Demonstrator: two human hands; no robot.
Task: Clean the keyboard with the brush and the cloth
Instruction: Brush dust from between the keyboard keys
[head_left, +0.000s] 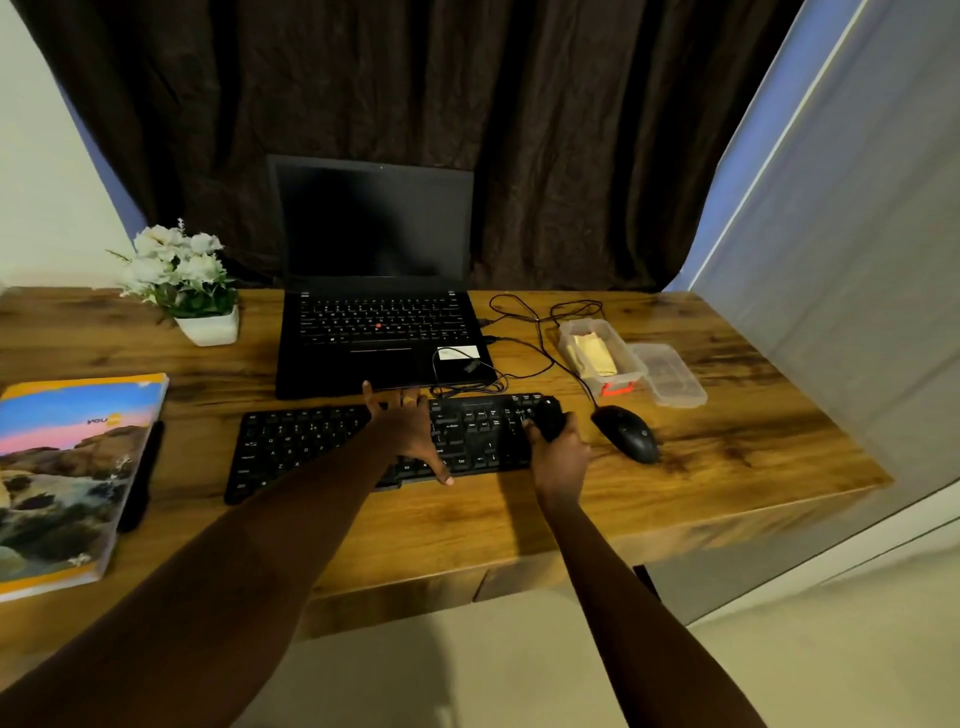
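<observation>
While the left hand (410, 431) lies flat and spread across the middle of the keyboard (384, 447), pinning it to the worktop (467, 525), the right hand (558, 457) works at the keyboard's right end; its fingers (535, 434) are curled round a small dark object, most likely the brush (549, 415), though it is too dark to make out bristles. Judged step: brushing the number-pad end, cloth stage not begun; no cloth is clearly seen, unless the pale folded thing in the open plastic box (602, 353) is it. Next move calls for short strokes along the key rows, working leftward, with the left hand shifting clear of each patch; cable (540, 332) and mouse (626, 434) lie just beside the right hand and could snag. Keyboard: black, full-size, lying slightly askew near the front of the worktop, just before the open laptop (374, 291); dust on keys cannot be told.
</observation>
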